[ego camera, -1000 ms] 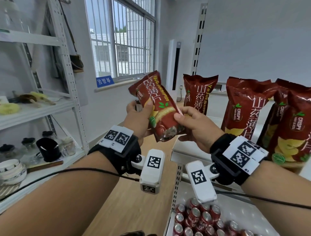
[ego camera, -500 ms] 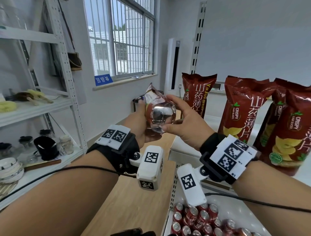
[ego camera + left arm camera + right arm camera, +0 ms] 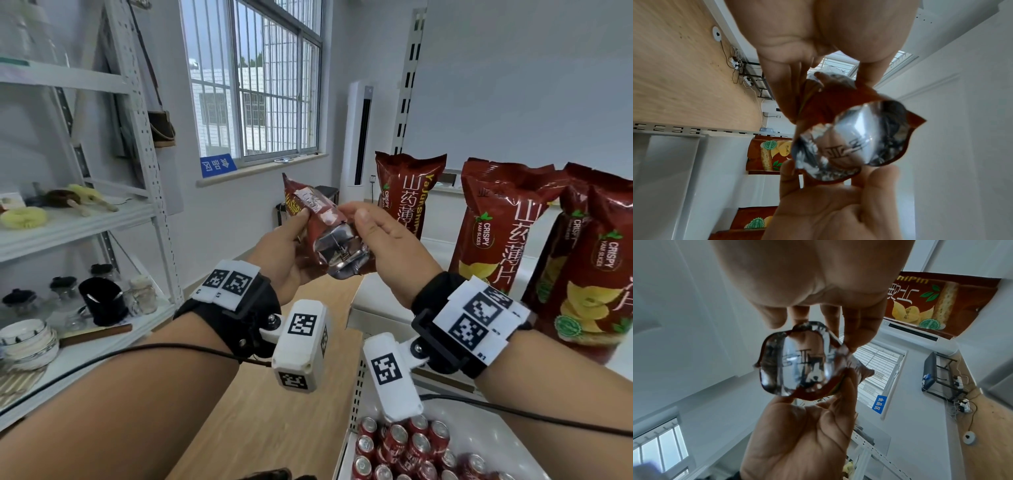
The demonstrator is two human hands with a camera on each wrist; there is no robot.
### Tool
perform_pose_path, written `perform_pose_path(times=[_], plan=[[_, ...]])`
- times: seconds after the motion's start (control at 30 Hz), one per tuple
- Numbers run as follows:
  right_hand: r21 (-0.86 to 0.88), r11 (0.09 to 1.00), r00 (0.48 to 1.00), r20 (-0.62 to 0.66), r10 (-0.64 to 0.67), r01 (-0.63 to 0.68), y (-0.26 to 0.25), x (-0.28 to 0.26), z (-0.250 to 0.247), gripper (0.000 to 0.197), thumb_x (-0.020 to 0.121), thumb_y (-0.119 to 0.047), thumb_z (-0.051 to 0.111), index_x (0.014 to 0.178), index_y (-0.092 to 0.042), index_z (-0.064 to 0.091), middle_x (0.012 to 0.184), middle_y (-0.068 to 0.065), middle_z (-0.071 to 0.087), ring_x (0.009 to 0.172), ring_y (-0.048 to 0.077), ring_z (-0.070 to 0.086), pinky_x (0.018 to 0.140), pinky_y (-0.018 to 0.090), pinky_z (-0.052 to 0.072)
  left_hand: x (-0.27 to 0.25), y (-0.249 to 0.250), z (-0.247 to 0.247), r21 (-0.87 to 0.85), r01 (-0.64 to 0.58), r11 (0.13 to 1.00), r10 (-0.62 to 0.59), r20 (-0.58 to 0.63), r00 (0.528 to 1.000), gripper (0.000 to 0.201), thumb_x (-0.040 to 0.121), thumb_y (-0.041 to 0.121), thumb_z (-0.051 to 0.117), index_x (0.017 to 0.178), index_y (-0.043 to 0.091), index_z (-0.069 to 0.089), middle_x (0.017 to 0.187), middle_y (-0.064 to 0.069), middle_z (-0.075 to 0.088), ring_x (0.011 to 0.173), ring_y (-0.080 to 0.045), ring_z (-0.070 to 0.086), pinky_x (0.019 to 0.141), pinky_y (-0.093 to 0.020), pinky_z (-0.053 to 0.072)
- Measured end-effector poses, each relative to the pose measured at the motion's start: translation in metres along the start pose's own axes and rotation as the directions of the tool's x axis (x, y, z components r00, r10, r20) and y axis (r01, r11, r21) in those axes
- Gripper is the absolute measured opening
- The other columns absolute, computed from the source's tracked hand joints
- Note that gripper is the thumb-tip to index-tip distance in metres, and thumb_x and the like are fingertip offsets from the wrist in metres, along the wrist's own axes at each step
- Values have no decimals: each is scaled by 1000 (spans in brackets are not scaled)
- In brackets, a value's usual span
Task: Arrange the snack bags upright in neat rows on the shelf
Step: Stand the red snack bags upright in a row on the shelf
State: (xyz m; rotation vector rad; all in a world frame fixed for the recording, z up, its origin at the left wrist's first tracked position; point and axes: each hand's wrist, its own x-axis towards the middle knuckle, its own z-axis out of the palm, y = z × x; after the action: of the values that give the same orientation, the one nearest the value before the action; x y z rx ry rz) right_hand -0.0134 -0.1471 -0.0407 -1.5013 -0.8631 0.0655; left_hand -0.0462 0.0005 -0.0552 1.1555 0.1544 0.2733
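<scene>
A dark red snack bag [image 3: 325,222] hangs in the air in front of me, tilted, its silver bottom fold [image 3: 342,255] turned toward my face. My left hand [image 3: 296,236] grips its left side, thumb on the front. My right hand [image 3: 371,233] pinches its right side near the bottom. The left wrist view shows the silver bottom [image 3: 851,139] between both hands, and the right wrist view shows the same bag [image 3: 797,365]. Three more red bags stand upright on the white shelf [image 3: 376,301]: one at the back [image 3: 407,195], one in the middle [image 3: 496,233], one nearest me [image 3: 596,274].
Several red cans [image 3: 404,448] fill the shelf level below my right wrist. A white metal rack [image 3: 147,178] at the left holds bowls, jars and a black cup [image 3: 102,301]. Wooden floor [image 3: 260,411] lies between rack and shelf. A barred window [image 3: 257,85] is ahead.
Both hands have turned the bag from front-facing to bottom-facing, so its silver base now points at me. The hands stayed on it and shifted slightly right, toward the shelf.
</scene>
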Motion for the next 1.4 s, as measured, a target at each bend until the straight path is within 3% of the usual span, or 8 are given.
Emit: perform_pose_path(times=[0.23,0.33,0.47,0.57,0.7,0.83,1.1,1.4], plan=[[108,980,982,-72,173,-165,8,4,-4,21,91,-27,57,111,-21,52,105,2,60,79,8,63,57,17,49,-4,0,1,-65,28,997,-24,67,997,49,96,33,34,131,2,50,130,-25,56,116,-39,56,105,-52,40],[40,982,982,-45,184,-182,11,3,-5,43,86,-19,65,125,-13,48,113,4,59,87,10,63,63,18,49,-8,-2,4,-112,-2,994,17,134,991,44,95,41,38,111,7,61,104,-18,70,90,-28,69,87,-43,54],[70,981,981,-67,183,-179,12,2,-5,47,83,-16,69,124,-14,46,103,-1,61,76,2,66,56,12,48,-8,-8,5,-145,-24,989,42,127,991,46,93,26,48,132,4,48,113,-22,66,87,-30,68,75,-41,58],[98,972,966,-128,226,-215,12,6,-9,51,81,-25,71,123,-20,44,117,6,57,99,17,61,78,30,52,-5,-11,6,-148,-24,989,47,155,987,41,94,21,45,132,5,49,99,-16,69,75,-26,70,63,-36,59],[210,956,965,-119,235,-207,11,8,-13,52,80,-11,71,124,-14,44,107,6,63,84,15,67,67,27,55,-2,-13,10,-95,-86,992,102,170,980,36,94,18,41,125,5,55,90,-12,72,73,-22,70,63,-33,59],[124,979,980,-96,173,-161,14,5,-17,52,74,1,73,111,-24,47,99,3,61,92,18,64,84,35,52,1,-8,16,-32,-210,977,212,151,965,41,90,22,52,126,4,54,106,-13,70,89,-21,69,76,-32,58],[197,979,985,-151,83,-52,-1,10,-24,24,85,-15,67,101,-29,56,92,-8,67,82,8,68,62,21,54,2,-7,18,-12,-252,968,244,289,926,32,86,-5,45,110,10,59,99,-11,67,88,-23,65,81,-33,57],[137,990,985,-171,11,13,-11,9,-25,23,84,-13,67,101,-26,57,98,-2,64,85,10,66,62,19,54,8,16,33,-139,-343,929,368,245,897,22,84,6,56,105,9,63,91,-7,74,83,-20,70,79,-35,57]])
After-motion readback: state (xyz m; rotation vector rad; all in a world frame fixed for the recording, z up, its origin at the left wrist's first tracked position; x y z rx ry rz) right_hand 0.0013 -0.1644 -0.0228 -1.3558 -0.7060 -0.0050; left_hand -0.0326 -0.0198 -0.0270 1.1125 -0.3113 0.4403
